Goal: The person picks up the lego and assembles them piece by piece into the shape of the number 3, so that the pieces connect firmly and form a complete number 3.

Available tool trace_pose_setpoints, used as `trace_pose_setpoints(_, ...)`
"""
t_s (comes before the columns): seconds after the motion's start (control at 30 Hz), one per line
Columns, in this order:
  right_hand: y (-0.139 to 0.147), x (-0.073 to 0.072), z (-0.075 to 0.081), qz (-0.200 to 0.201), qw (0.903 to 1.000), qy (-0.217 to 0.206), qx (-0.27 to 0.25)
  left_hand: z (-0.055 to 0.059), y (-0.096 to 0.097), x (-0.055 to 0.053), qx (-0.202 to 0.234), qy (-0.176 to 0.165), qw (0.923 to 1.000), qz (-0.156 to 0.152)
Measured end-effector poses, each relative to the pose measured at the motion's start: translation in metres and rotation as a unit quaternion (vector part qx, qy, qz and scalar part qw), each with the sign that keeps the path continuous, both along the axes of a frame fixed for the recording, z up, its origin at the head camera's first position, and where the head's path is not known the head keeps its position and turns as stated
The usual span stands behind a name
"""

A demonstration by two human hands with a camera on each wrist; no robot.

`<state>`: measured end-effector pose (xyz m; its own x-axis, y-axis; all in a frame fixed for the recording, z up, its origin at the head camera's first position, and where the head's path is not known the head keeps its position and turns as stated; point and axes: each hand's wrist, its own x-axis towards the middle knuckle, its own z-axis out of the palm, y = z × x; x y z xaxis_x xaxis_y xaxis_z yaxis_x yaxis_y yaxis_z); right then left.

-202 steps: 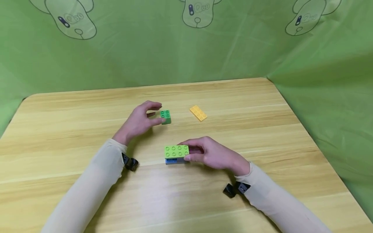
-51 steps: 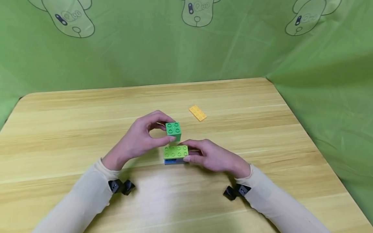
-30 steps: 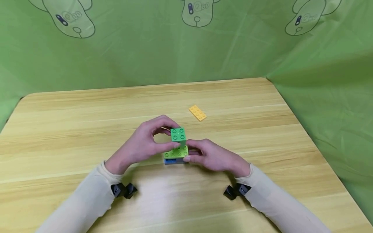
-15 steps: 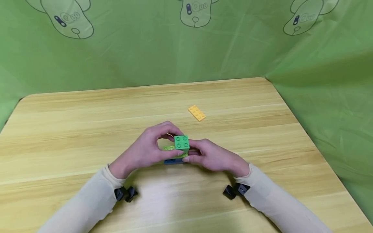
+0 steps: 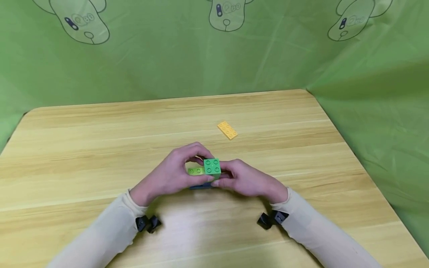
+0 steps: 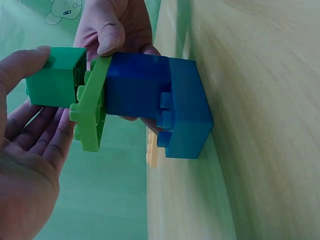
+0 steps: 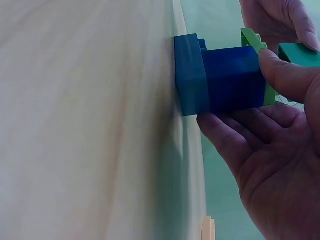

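My left hand (image 5: 172,172) pinches a square green toy brick (image 5: 212,166) between thumb and fingers. The brick hovers over the right end of a lime-green studded plate (image 5: 195,171); both wrist views show a narrow gap between them. That plate tops a stack, with a dark blue brick (image 6: 137,85) under it and a longer blue brick (image 6: 191,110) at the bottom on the table. From the right side, my right hand (image 5: 246,179) grips the stack, its thumb (image 7: 282,72) against the dark blue brick and plate. In the head view the blue bricks are mostly hidden.
A thin yellow-orange studded plate (image 5: 227,130) lies flat on the wooden table (image 5: 100,149), beyond the hands. A green curtain (image 5: 167,63) with printed bear faces hangs behind the table and along its right side. Each wrist carries a small black camera.
My left hand picked up the green brick from the table, then carried it toward me and to the right, down over the plate. The right hand stays in place on the stack.
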<state>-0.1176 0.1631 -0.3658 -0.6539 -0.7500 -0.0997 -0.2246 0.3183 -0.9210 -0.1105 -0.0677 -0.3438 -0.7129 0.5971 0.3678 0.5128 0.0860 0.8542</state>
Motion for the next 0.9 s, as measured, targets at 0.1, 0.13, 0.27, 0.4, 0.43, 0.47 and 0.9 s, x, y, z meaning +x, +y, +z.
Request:
trace_pose_setpoints(0.1, 0.0002, -0.0004, -0.0007, 0.003, 1.0000, -0.004, 0.005, -0.0021, 0.0000, 0.0000, -0.005, 0.000, 1.0000, 0.003)
trace_pose_setpoints(0.13, 0.0001, -0.0006, -0.0009, 0.004, 1.0000, -0.006, 0.005, -0.0025, -0.0003, 0.0001, -0.006, -0.001, 1.0000, 0.004)
trace_pose_setpoints(0.27, 0.0000, -0.0012, -0.0011, 0.009, 0.9999, -0.008, 0.007, -0.0039, -0.0015, 0.0002, -0.012, -0.006, 0.9999, 0.005)
trace_pose_setpoints(0.4, 0.0005, -0.0011, -0.0013, 0.008, 0.9999, -0.008, 0.010, -0.0041, -0.0014, -0.0003, -0.015, -0.011, 0.9998, 0.003)
trace_pose_setpoints(0.43, 0.0006, -0.0011, -0.0014, 0.007, 0.9999, -0.007, 0.011, -0.0043, -0.0013, -0.0006, -0.017, -0.012, 0.9998, 0.002)
trace_pose_setpoints(0.47, 0.0007, -0.0011, -0.0016, 0.007, 0.9999, -0.007, 0.012, -0.0043, -0.0011, -0.0007, -0.018, -0.013, 0.9998, 0.002)
trace_pose_setpoints(0.9, 0.0013, -0.0017, -0.0001, 0.013, 0.9998, -0.003, 0.016, -0.0032, -0.0013, 0.0003, -0.045, 0.003, 0.9989, 0.016)
